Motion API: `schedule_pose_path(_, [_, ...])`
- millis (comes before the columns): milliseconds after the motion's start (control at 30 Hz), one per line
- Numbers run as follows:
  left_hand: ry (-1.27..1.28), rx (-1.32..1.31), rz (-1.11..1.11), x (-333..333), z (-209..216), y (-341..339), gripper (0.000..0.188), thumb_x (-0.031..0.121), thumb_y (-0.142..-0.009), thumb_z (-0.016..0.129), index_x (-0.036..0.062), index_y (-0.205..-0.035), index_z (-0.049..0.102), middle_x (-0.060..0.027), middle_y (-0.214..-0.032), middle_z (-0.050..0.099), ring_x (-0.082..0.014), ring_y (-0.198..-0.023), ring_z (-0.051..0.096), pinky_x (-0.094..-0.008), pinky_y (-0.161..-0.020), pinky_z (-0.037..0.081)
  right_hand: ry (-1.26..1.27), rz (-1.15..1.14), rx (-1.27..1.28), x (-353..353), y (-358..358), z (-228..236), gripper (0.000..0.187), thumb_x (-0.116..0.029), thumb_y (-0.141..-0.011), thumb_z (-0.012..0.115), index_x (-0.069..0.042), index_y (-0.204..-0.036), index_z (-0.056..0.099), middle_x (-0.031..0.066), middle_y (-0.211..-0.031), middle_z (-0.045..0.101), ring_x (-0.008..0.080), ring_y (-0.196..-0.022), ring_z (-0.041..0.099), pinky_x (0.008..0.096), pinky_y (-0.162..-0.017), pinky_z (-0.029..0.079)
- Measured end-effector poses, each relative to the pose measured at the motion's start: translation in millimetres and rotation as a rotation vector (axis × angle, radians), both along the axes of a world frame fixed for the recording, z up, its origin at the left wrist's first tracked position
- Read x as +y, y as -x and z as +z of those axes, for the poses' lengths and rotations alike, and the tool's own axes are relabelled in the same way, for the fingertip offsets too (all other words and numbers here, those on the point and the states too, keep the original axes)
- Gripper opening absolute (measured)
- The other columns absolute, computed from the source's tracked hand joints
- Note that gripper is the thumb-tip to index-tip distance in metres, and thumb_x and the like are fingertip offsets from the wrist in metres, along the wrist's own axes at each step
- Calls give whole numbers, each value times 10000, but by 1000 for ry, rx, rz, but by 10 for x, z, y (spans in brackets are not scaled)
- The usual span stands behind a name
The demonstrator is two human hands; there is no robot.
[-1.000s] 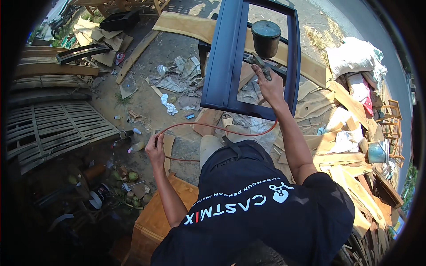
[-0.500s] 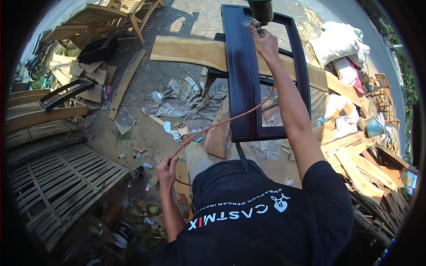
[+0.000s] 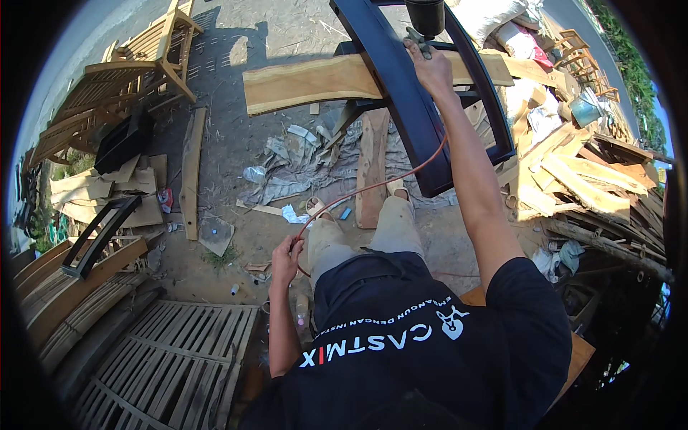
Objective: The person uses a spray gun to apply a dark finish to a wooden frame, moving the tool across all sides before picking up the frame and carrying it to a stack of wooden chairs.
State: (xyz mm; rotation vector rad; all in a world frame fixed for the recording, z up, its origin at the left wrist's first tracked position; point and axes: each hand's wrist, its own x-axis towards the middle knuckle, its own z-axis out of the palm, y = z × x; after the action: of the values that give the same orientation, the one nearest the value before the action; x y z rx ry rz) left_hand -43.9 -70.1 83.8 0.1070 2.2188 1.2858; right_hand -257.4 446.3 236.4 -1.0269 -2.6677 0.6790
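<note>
My right hand is closed around the grip of a spray gun with a dark round cup on top. Directly below it is a dark-painted wooden frame with a broad left rail and an open middle, tilted across the view. The frame lies over a long pale plank; what holds them up is mostly hidden. A red hose runs from beneath my right wrist in a curve to my left hand, whose fingers are wrapped round it near my left thigh.
Crumpled sheeting and a loose board lie by my feet. A slatted bamboo platform stands at lower left, wooden benches at far left. Scrap wood, a bucket and sacks crowd the right.
My view has turned, and the dark frame now appears more slanted and higher in the picture. My right hand still holds the spray gun over it; my left hand keeps the hose.
</note>
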Motion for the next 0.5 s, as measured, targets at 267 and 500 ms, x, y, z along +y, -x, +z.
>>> schedule_pose_path(267, [45, 22, -264, -293, -385, 370, 186, 124, -934, 716, 23, -1089, 731, -137, -1001, 771, -255, -945, 745, -378, -836, 558, 75, -142, 75, -481, -1667, 118, 723, -689, -933, 602, -6, -1131, 730, 267, -890, 722, 450, -936, 706, 464, -835, 532])
schedule_pose_path(500, [77, 69, -499, -207, -632, 720, 184, 146, -925, 727, 31, -1067, 743, -153, -1007, 768, -298, -980, 749, -392, -841, 556, 192, -343, -2, -863, -2710, 176, 895, -688, -908, 629, 106, -1320, 607, 384, -1135, 670, 483, -1146, 654, 490, -970, 518])
